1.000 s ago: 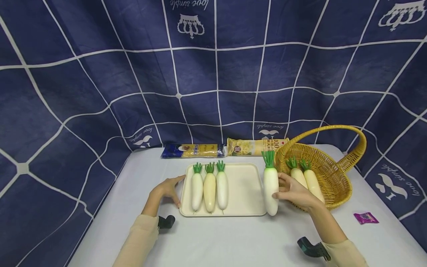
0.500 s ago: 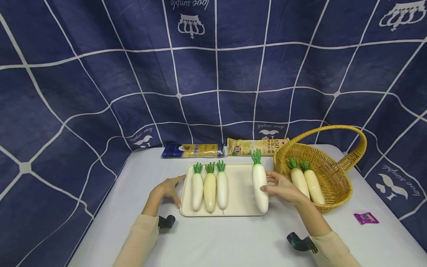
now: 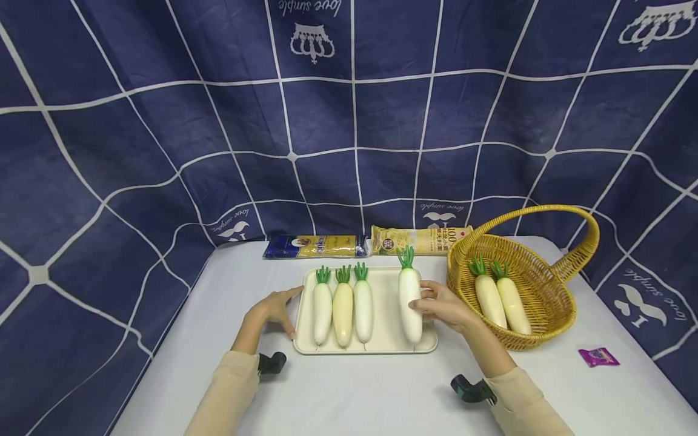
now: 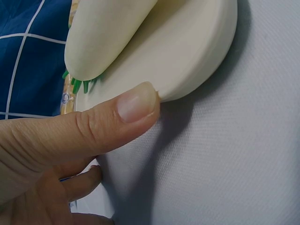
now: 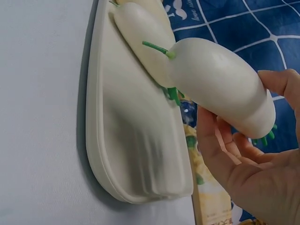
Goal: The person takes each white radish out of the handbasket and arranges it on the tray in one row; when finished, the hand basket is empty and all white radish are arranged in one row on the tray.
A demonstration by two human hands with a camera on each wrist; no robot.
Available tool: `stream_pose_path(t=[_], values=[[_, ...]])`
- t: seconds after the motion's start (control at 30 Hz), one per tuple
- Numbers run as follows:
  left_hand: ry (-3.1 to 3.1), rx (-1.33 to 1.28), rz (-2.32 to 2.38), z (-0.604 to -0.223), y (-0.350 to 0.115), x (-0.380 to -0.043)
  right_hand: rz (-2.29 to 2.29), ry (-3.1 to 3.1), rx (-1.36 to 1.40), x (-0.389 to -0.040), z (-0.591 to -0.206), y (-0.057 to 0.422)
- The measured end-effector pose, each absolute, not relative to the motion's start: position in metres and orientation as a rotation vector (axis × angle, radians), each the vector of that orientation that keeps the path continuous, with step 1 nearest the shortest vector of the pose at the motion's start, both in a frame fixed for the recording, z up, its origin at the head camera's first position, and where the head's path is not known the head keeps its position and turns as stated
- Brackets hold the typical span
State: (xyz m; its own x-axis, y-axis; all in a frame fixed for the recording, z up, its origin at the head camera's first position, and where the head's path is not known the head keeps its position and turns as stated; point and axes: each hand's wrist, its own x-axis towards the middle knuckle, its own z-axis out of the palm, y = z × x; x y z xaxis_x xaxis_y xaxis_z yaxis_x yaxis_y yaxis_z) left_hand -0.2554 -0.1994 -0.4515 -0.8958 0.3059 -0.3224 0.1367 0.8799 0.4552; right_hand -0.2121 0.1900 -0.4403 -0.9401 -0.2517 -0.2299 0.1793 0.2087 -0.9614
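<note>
In the head view my right hand (image 3: 444, 306) holds a white radish (image 3: 410, 306) with green leaves above the right part of a cream tray (image 3: 384, 347). The right wrist view shows the thumb and fingers (image 5: 213, 140) round the radish (image 5: 220, 79), a gap between it and the tray floor. Three radishes lie side by side in the tray's left half; the middle radish (image 3: 343, 312) is yellower than the others. My left hand (image 3: 271, 310) is at the tray's left edge, thumb and fingers spread. In the left wrist view its thumb (image 4: 126, 108) touches the tray rim.
A yellow wicker basket (image 3: 545, 290) with an arched handle stands right of the tray, two radishes (image 3: 512, 303) inside. Two pasta packets, one blue and gold (image 3: 316, 246) and one yellow (image 3: 414, 240), lie behind the tray. A small purple packet (image 3: 598, 356) lies at the right.
My right hand has moved left with the white radish, from beside the basket to over the tray's right part. The left hand has stayed at the tray's edge.
</note>
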Motion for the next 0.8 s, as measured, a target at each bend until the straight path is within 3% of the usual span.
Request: stream_pose_path(t=[0.8], values=[[2.65, 0.278, 0.6, -0.453, -0.198, -0.256, -1.729, 2.101, 0.062, -0.231, -0.459, 0.167]])
